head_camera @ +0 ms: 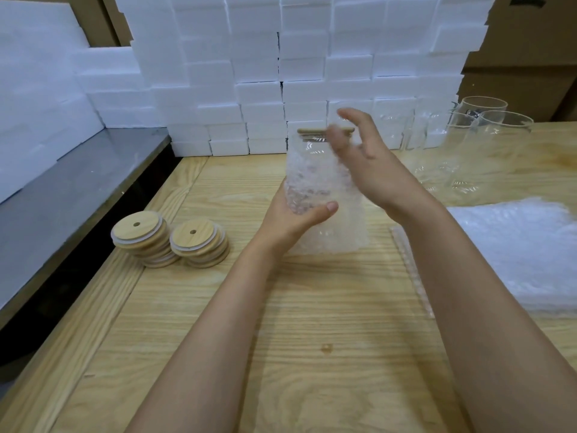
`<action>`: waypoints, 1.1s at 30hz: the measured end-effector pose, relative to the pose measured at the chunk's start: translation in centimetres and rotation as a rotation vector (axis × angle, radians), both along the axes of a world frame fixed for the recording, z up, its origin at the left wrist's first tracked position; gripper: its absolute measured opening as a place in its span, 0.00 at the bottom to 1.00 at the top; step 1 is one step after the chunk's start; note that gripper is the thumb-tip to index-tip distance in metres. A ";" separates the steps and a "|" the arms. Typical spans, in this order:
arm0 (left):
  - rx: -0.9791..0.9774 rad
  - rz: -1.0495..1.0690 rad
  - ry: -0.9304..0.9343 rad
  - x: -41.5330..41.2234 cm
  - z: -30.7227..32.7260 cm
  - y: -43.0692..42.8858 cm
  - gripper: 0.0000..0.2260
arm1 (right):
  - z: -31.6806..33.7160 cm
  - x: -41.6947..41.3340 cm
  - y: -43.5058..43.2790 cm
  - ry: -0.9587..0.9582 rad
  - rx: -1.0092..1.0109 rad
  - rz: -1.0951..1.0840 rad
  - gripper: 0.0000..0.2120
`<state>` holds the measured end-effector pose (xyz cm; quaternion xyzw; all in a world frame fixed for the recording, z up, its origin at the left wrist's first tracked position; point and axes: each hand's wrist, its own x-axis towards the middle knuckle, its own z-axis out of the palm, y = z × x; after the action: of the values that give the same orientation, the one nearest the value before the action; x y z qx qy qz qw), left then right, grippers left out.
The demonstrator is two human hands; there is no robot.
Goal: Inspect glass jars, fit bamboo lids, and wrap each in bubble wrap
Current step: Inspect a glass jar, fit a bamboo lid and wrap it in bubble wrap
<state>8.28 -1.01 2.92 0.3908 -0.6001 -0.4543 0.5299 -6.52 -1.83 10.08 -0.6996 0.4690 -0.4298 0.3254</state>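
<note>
Thumb and fingers of our left hand (290,220) curl round the lower part of the jar (315,170), gripping it through the wrap (337,235). The fingers of our right hand (371,170) are spread and blurred beside the jar's top; we cannot tell whether they touch it. The jar is upright at frame centre, over the table (312,307), with its lid (312,130) fitted. Two lid stacks (168,239) lie at centre left. Bare jars (468,142) stand at upper right, and sheets (530,245) lie at the right edge.

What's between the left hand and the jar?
Only bubble wrap: in the head view, the left hand grips the jar through the wrap around it.
</note>
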 end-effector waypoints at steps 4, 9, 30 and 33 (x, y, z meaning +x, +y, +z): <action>0.032 -0.013 0.062 0.5 0.1 -0.1 0.36 | 1.0 -3.0 -0.4 -0.189 0.100 0.107 0.18; 0.065 -0.072 0.049 0.6 -0.5 -0.3 0.27 | 0.5 -5.0 -0.6 -0.230 0.040 0.175 0.20; 0.064 -0.133 0.274 0.6 0.1 -0.2 0.43 | -4.8 -0.4 -0.9 -0.358 0.372 0.248 0.39; 0.070 0.002 0.176 1.0 0.1 -0.4 0.47 | -5.3 0.3 -1.1 -0.411 0.382 0.227 0.48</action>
<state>9.30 -1.39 2.98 0.3684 -0.5346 -0.5071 0.5668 -6.18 -2.88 4.75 -0.5722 0.3845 -0.4271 0.5852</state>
